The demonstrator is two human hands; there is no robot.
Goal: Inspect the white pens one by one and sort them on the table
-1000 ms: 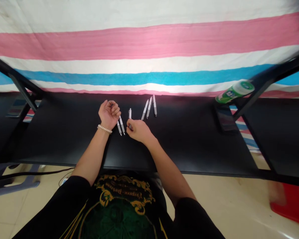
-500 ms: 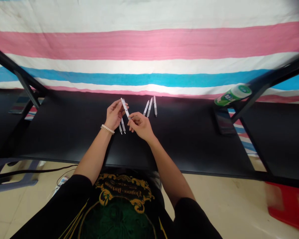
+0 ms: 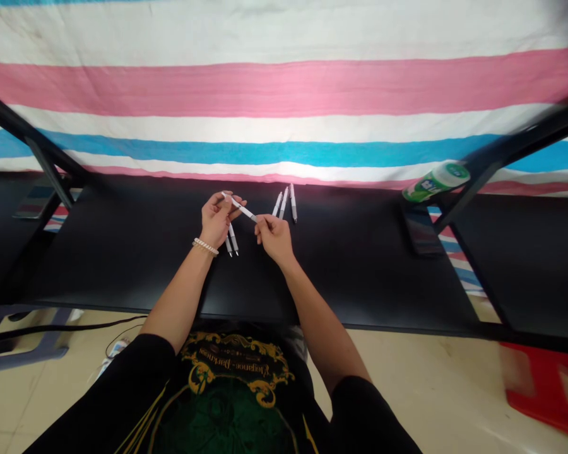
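Observation:
A white pen point(image 3: 243, 209) is held up between my two hands, slanting down to the right. My left hand point(image 3: 215, 221), with a pale beaded bracelet on its wrist, grips the pen's upper left end. Closed around the lower right end is my right hand point(image 3: 275, 238), its fingertips covering that tip. Two more pens point(image 3: 233, 239) lie on the black table below my left hand, which partly hides them. Behind my right hand rest three pens, the rightmost white and grey pen point(image 3: 293, 203) fully visible, the others partly covered.
The black table point(image 3: 360, 271) meets a striped cloth point(image 3: 284, 88) at its back. To the right, a green and white canister point(image 3: 436, 181) stands by a dark phone-like slab point(image 3: 423, 230). Black metal bars rise at both sides. A red stool point(image 3: 544, 391) is on the floor at right.
The held pen has tilted from steep to flatter. My right hand has shifted slightly right with its end, while my left hand has stayed almost in place.

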